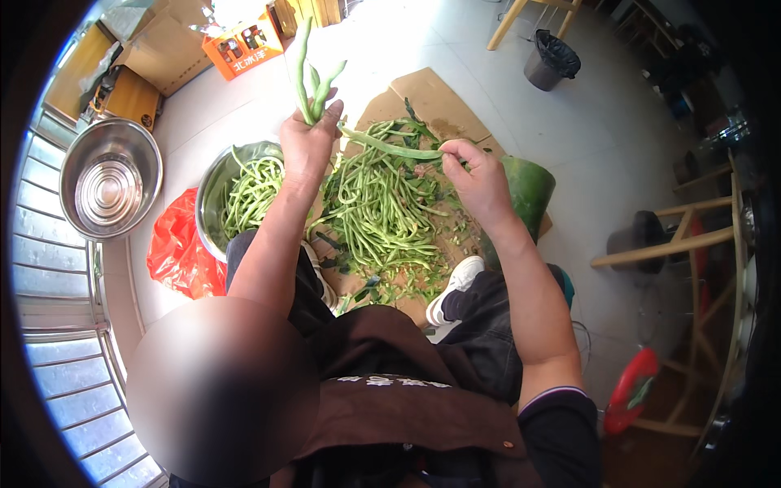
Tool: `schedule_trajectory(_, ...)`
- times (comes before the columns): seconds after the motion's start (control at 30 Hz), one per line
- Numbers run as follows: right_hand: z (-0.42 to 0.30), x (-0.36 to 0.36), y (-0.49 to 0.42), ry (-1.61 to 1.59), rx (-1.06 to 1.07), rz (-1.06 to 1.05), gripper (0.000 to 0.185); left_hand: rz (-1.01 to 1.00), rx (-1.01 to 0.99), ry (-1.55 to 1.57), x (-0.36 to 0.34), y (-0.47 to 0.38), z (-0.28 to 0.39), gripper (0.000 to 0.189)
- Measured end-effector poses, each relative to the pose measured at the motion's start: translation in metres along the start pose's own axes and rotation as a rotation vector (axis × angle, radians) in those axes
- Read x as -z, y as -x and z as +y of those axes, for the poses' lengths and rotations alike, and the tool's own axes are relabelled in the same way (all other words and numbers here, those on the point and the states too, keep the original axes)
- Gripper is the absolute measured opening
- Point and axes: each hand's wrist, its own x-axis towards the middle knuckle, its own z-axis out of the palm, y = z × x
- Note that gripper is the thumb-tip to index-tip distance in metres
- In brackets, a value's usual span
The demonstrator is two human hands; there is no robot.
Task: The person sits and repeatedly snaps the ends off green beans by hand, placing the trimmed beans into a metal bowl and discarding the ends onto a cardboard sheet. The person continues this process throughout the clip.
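My left hand [311, 134] is closed round several green bean pods [302, 73] that point away from me. Between it and my right hand [473, 177] stretches one long flat green bean pod [396, 149]. The fingertips of my right hand pinch its right end; its left end lies by the left fingers. Below both hands, a heap of long green beans [384, 213] lies on flattened cardboard [470, 116], with trimmed bits [396, 283] around it. To the left, a steel bowl [210, 226] holds more long beans [253, 192].
A red plastic bag [183, 250] lies beside the bowl, and a steel basin [152, 183] stands farther left. Right of the heap is a green cylindrical container or melon [531, 189]. An orange bottle crate [244, 49], a lined bin [549, 67] and wooden stools [671, 247] stand farther out.
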Motion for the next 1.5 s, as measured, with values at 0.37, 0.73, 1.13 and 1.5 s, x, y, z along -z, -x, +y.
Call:
schedule_trajectory(0.37,-0.006,-0.008,0.008,0.028,-0.145,-0.137,0.022,-0.602,-0.177,-0.488,-0.033,0.049,-0.013,0.024)
schedule_trajectory(0.73,0.001,-0.002,0.001,-0.271,-0.141,-0.321,0.021,-0.664,-0.352,-0.515,-0.024,0.05,-0.005,0.015)
schedule_trajectory(1.13,-0.015,-0.018,0.003,-0.912,-0.55,-0.365,0.018,-0.658,-0.413,-0.343,-0.005,0.043,-0.005,0.023)
schedule_trajectory(1.5,0.024,0.015,-0.02,-0.08,-0.433,-0.183,0.024,0.119,-0.114,-0.873,0.129,-0.059,-0.022,0.027)
